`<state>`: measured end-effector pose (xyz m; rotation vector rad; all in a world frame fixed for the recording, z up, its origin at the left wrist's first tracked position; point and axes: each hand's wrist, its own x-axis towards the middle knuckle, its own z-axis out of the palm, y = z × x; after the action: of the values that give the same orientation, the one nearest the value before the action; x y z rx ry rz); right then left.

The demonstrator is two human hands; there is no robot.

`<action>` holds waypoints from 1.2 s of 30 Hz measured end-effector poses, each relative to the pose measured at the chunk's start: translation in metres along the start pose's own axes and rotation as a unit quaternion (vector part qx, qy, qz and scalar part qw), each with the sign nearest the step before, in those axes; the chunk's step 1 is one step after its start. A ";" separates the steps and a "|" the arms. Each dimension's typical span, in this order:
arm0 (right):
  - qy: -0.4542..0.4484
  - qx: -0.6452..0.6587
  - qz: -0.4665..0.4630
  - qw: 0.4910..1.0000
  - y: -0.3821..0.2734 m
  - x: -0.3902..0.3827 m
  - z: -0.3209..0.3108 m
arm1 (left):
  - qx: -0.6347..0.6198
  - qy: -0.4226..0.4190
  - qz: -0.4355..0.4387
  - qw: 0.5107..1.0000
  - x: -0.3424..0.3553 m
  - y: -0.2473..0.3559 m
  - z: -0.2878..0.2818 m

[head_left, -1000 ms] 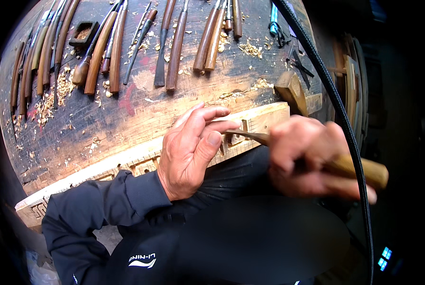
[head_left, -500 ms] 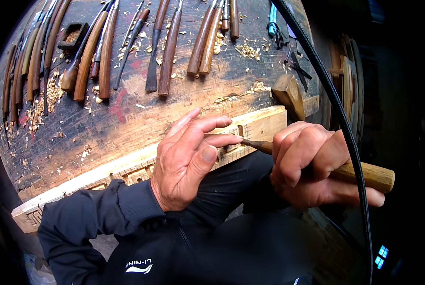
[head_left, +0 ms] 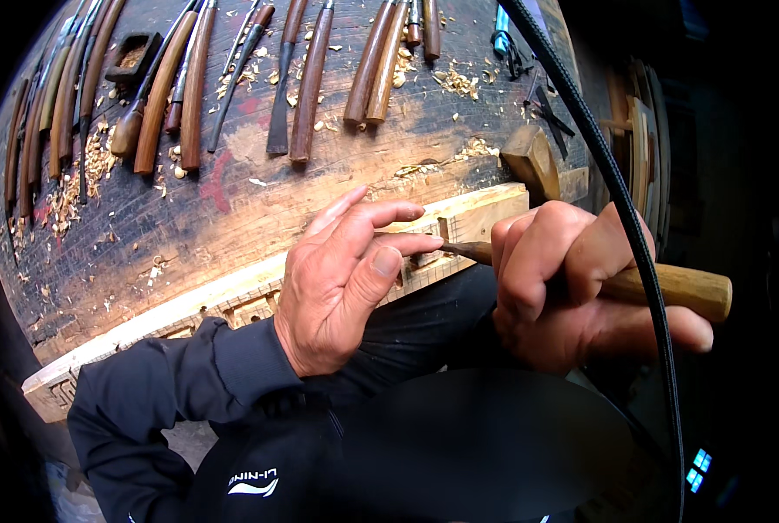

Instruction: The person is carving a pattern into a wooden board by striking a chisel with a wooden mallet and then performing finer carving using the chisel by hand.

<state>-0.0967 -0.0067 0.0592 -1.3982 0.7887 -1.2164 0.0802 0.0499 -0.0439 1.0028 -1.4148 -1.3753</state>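
A long pale wooden beam (head_left: pixel 485 211) lies slantwise along the bench's near edge, with pencil lines and cut recesses on its near face. My right hand (head_left: pixel 559 288) is closed around a chisel (head_left: pixel 673 292) with a light wooden handle, whose butt end sticks out to the right. The blade points left at a recess near the beam's right end; its very tip is hidden by a fingertip. My left hand (head_left: pixel 328 288) rests over the beam with fingers stretched and apart, one fingertip touching the blade near its tip.
Several wooden-handled carving tools (head_left: pixel 311 96) lie in a row on the dark bench (head_left: pixel 180 209). Wood shavings (head_left: pixel 455 83) are scattered among them. A small dark box (head_left: pixel 134 57) sits at the far left, a wooden mallet (head_left: pixel 531 164) behind the beam. A black cord (head_left: pixel 620 192) hangs across the right side.
The chisel's butt end and my right hand have swung a little away from me. My left fingertip stays at the blade. The whole view has shifted slightly.
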 end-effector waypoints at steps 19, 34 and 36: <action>-0.003 -0.003 -0.193 0.981 0.026 -0.020 -0.008 | -0.050 0.063 0.010 0.997 -0.001 -0.008 0.015; -0.072 0.091 -0.142 0.983 0.012 -0.003 -0.023 | -0.080 0.040 0.007 0.996 -0.005 -0.008 0.010; -0.058 0.102 -0.140 0.983 0.014 -0.006 -0.023 | -0.085 0.056 0.008 0.995 -0.005 -0.007 0.013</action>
<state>-0.1177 -0.0107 0.0422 -1.4269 0.3811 -1.3742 0.0691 0.0576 -0.0509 0.9410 -1.1995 -1.3816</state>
